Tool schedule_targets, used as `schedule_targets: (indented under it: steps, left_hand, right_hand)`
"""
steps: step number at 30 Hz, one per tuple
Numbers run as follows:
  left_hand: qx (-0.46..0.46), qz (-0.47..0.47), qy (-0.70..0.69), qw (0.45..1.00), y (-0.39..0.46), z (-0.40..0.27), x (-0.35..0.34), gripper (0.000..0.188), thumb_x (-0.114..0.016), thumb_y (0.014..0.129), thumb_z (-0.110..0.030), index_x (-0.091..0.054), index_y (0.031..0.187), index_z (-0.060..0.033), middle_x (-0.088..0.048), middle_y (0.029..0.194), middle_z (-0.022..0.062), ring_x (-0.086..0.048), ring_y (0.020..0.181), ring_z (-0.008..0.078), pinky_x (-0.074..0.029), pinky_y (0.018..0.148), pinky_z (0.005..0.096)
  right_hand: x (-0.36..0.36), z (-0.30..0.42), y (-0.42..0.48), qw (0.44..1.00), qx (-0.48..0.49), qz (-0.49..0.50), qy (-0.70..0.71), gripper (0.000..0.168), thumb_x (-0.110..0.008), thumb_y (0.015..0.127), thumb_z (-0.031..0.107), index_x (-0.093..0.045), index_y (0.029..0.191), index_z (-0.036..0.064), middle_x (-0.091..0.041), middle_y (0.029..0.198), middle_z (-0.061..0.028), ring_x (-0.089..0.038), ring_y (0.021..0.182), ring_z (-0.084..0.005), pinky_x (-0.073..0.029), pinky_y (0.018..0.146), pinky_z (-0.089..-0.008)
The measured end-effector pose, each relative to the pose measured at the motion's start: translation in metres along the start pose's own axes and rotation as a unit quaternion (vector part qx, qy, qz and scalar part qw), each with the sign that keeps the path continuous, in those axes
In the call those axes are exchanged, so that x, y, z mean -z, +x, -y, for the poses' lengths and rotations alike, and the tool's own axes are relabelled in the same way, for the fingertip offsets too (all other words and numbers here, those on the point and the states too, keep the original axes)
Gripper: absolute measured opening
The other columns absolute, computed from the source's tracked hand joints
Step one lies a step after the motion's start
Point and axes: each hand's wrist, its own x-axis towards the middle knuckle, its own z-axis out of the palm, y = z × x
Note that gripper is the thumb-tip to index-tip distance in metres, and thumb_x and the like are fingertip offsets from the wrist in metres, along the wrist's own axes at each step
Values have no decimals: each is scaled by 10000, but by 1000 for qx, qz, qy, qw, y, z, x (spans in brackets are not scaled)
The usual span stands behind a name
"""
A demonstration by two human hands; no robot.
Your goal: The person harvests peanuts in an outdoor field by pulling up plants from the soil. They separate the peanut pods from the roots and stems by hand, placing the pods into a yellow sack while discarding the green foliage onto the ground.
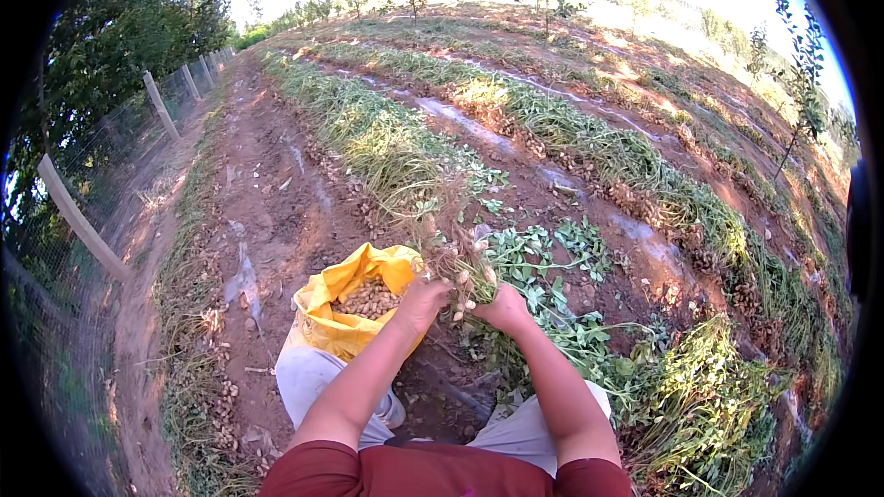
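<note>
My right hand (507,308) grips the green stems of an uprooted peanut plant (464,266). Its roots and pale pods point up and away from me. At the plant's left side my left hand (423,301) touches the pods, its fingertips partly hidden among them. Close by that hand, a yellow woven sack (338,335) stands on the soil with its mouth spread and folded down. Loose peanut pods (369,298) lie inside it. Leafy peanut vines (539,259) are spread on the ground just beyond and right of my right hand.
A heap of pulled vines (704,393) lies at my right. Rows of uprooted peanut plants (373,131) run uphill over red soil with strips of plastic film (463,121). On the left stands a wire fence with concrete posts (79,217). Young trees (804,83) grow among the rows.
</note>
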Motion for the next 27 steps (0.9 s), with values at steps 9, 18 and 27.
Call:
schedule_targets:
  steps: [9, 18, 27]
  left_hand:
    - [-127, -145, 244, 950, -35, -21, -2, 281, -608, 846, -137, -564, 1086, 2, -628, 846, 45, -565, 613, 63, -466, 568, 190]
    - [-10, -133, 377, 916, 10, -66, -14, 229, -585, 862, -217, -576, 996, -31, -545, 595, 6, -459, 413, 63, -366, 374, 213]
    - [121, -54, -90, 987, 12, -31, 9, 171, -533, 900, -281, -561, 858, -117, -475, 562, -34, -406, 413, 81, -323, 398, 220]
  right_hand:
    - [35, -57, 28, 936, 18, -270, -227, 280, -529, 756, 74, -546, 1027, 141, -615, 895, -140, -622, 828, -311, -470, 701, -415]
    - [23, -55, 31, 931, 45, -251, -261, 305, -570, 738, 77, -536, 1029, 161, -605, 872, -108, -622, 813, -280, -466, 680, -406]
    - [20, -66, 29, 946, 44, -214, -238, 336, -573, 730, 79, -537, 1052, 167, -610, 882, -115, -632, 822, -286, -470, 689, -412]
